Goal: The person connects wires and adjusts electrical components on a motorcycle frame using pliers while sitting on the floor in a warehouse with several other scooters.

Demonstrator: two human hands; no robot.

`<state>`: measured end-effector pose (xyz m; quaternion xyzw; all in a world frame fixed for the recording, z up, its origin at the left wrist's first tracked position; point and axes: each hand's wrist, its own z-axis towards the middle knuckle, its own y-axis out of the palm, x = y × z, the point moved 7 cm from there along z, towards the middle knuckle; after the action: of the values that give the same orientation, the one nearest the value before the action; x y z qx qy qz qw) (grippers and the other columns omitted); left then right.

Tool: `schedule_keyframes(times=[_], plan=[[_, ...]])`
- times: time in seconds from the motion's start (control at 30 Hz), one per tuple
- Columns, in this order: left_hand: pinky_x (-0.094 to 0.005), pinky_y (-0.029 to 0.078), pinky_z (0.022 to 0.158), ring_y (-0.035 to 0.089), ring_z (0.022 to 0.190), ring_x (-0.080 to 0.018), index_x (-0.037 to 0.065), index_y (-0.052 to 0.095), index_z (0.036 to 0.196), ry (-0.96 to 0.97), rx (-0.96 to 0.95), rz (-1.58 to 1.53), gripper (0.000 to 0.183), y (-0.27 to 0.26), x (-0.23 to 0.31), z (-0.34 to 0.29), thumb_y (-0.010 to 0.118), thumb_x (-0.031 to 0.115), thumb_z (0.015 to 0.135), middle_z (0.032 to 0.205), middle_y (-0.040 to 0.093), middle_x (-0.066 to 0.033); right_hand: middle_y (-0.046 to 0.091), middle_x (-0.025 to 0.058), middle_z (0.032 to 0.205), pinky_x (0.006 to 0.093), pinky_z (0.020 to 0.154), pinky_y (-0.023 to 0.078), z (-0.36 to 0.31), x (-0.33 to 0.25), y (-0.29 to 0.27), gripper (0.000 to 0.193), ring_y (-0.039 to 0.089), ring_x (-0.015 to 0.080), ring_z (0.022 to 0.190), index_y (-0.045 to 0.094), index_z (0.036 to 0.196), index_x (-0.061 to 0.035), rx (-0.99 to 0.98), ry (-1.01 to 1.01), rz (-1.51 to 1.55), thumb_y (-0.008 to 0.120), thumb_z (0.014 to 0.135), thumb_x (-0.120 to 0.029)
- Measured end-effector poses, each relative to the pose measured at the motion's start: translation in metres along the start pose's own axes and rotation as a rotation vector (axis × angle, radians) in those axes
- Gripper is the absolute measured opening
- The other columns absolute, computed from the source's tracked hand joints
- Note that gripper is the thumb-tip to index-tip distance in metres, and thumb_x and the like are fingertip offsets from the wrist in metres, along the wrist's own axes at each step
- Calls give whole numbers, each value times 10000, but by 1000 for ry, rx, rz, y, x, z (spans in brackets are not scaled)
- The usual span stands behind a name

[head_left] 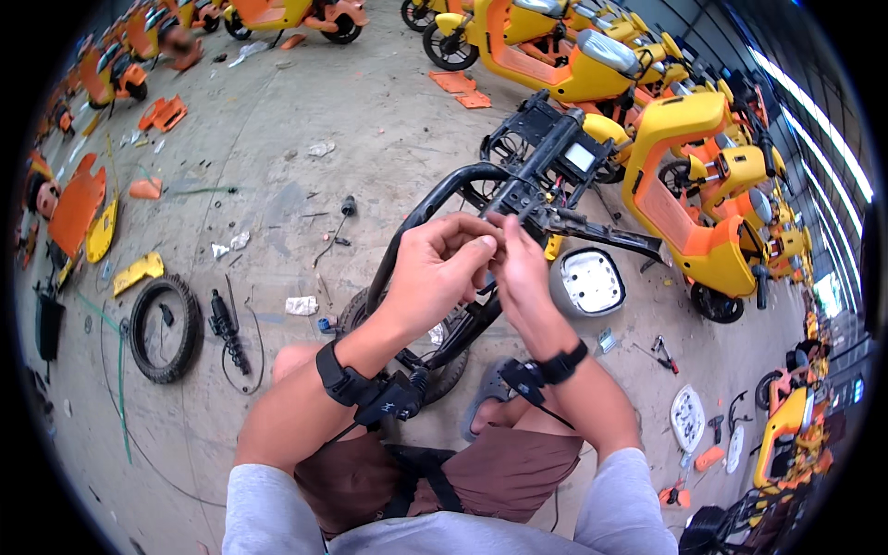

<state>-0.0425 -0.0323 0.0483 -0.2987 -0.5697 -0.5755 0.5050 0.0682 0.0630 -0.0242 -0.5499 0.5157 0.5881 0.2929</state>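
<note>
My left hand (442, 264) and my right hand (523, 276) meet in front of me, above a stripped black scooter frame (393, 264). The left thumb and fingers are curled into a pinch. Bent inward, the fingers of my right hand press close to the left fingertips. Anything between them is too small or too hidden to name. Just beyond the hands, the frame carries a black rack-like part (532, 129) and some exposed wires. Part of a wheel (450, 381) shows below the frame, between my knees.
To the right stand a white-rimmed bucket-like part (593, 280) and a yellow-orange scooter (680, 185). Pliers (664, 355) lie nearer. On the left floor are a loose tyre (141, 356), a shock absorber (225, 328) and a yellow panel (139, 274). More scooters line the back.
</note>
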Motion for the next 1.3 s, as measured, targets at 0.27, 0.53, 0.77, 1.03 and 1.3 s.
schedule_keyframes(times=[0.27, 0.53, 0.77, 1.03, 1.3], plan=[[-187, 392, 421, 510, 459, -51, -36, 641, 950, -9, -28, 59, 152, 5, 2, 5, 568, 87, 899, 611, 582, -32, 404, -41, 542, 214, 378, 252, -12, -49, -82, 408, 316, 46, 412, 619, 999, 3, 10, 125, -509, 443, 1004, -365], [-193, 401, 420, 520, 473, -51, -36, 644, 928, -3, -32, 56, 149, 10, 5, 4, 565, 84, 892, 604, 588, -32, 392, -46, 492, 232, 344, 229, 11, -48, -78, 418, 294, 53, 367, 667, 925, 7, 85, 129, -634, 455, 988, -347], [-194, 412, 419, 525, 516, -40, -27, 654, 918, 41, -13, -8, 136, 6, 9, 2, 571, 76, 886, 634, 601, -19, 391, -3, 560, 256, 359, 246, 3, -8, -54, 372, 281, 94, 374, 506, 955, -28, 170, 211, -74, 360, 1026, -362], [-226, 409, 429, 524, 497, -92, -48, 625, 940, 140, -5, 22, 155, 15, 11, 9, 559, 83, 891, 615, 571, -53, 484, 55, 729, 325, 520, 409, 81, 73, 20, 342, 477, 152, 600, 418, 993, -73, 439, 30, 394, 315, 1024, -397], [-217, 432, 448, 528, 533, -78, -43, 635, 942, 66, 33, 70, 154, -6, 9, 5, 562, 84, 896, 634, 581, -49, 563, 41, 845, 294, 563, 447, 38, 35, 23, 281, 538, 140, 666, 473, 1072, -70, 214, 54, 231, 382, 1024, -332]])
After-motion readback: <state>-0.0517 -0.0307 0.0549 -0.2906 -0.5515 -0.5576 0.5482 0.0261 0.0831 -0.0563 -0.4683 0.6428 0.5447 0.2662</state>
